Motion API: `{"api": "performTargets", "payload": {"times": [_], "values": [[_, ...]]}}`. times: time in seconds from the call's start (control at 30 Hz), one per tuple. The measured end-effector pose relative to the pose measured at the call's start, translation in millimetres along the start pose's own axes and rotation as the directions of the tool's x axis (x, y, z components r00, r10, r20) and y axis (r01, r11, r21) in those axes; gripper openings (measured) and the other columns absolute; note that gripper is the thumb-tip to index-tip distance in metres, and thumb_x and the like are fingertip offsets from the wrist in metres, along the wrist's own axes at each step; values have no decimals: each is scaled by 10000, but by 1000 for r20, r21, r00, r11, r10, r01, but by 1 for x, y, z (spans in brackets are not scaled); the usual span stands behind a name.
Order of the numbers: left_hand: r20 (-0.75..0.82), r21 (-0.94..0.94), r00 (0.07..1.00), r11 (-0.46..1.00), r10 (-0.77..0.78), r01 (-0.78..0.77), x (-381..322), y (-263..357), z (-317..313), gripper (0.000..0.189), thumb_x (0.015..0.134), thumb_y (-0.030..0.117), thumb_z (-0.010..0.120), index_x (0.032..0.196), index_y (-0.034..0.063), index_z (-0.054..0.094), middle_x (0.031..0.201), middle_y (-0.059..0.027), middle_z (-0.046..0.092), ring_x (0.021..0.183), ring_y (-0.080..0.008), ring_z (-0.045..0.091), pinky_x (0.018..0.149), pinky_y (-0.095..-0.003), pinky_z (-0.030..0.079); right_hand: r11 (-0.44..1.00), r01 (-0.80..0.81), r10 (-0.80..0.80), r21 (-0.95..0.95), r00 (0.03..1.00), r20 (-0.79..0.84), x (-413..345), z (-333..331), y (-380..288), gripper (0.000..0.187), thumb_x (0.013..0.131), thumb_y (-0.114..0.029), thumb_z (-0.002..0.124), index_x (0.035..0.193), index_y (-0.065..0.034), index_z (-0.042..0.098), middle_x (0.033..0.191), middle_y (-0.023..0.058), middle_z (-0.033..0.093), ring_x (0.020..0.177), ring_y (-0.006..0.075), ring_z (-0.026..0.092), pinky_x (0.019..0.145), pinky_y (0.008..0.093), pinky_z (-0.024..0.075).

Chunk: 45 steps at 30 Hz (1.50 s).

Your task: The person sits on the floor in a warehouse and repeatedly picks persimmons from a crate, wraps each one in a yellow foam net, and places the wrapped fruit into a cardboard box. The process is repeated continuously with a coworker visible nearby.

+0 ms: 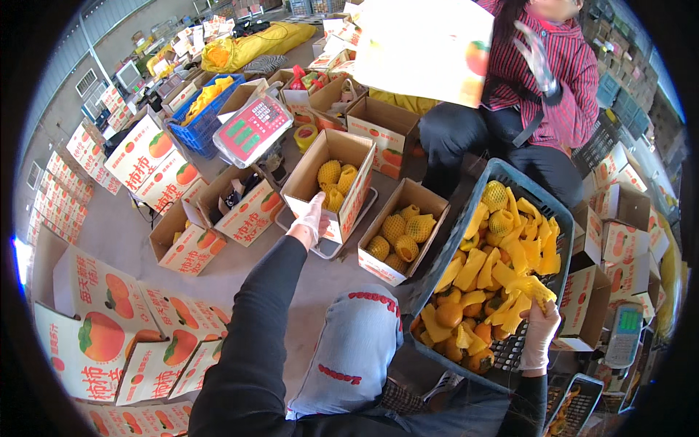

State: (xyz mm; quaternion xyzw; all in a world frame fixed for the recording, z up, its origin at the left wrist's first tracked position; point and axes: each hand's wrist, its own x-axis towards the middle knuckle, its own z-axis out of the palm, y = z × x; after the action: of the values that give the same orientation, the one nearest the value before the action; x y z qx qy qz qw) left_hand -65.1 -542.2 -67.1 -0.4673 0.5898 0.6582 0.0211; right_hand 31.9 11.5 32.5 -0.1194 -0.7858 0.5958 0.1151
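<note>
My left hand (308, 223), in a thin translucent glove, grips the near rim of an open cardboard box (354, 210). Several persimmons in yellow foam nets (334, 177) lie inside that box, which stands on the platform of a weighing scale (327, 248). At the right, my gloved right hand (539, 333) pinches a yellow foam net sleeve (540, 289) above a dark plastic crate (428, 284). Bare orange persimmons (449, 315) and many loose foam sleeves (469, 270) fill this crate. Another open box (377, 267) with netted persimmons sits between the scale and the crate.
Across from me a seated person (546, 98) is beside a large white printed sheet or carton (426, 49). The scale's red display (254, 128) stands behind the boxes. A blue crate (205, 128) is farther back. Printed cartons (104, 317) crowd the left; more boxes (587, 306) stand right.
</note>
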Motion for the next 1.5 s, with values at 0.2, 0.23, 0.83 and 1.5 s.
{"api": "performTargets", "payload": {"times": [0.2,0.23,0.83,1.5], "values": [[30,-70,998,996,63,-60,20,-25,-20,298,914,340,521,1009,68,600,837,-93,657,749,-216,642,714,-389,528,998,5,-5,70,1000,-1,-1,59,-31,205,931,-30,620,1125,1,678,888,25,682,672,88,591,610,245,474],[41,-81,993,991,107,-103,12,-33,-31,299,910,327,530,1004,53,599,825,-93,649,749,-223,642,713,-384,531,993,19,-28,118,997,77,-8,75,-41,212,920,-42,640,1124,1,683,906,27,682,703,92,591,633,245,475],[-167,-37,969,981,180,-189,-147,-131,-175,189,875,139,610,989,-9,579,720,-92,636,448,-191,575,404,-297,456,697,566,-81,-441,673,735,-12,438,-26,309,890,-268,584,1125,-97,688,978,227,693,934,406,673,824,482,534],[240,788,-169,-294,956,-540,-556,110,-312,492,789,114,745,1237,52,552,1244,-123,595,1176,-269,582,1005,-398,470,607,712,-693,353,257,674,-23,162,-484,155,857,-152,654,908,-12,697,786,7,697,620,89,614,594,260,499]]}}
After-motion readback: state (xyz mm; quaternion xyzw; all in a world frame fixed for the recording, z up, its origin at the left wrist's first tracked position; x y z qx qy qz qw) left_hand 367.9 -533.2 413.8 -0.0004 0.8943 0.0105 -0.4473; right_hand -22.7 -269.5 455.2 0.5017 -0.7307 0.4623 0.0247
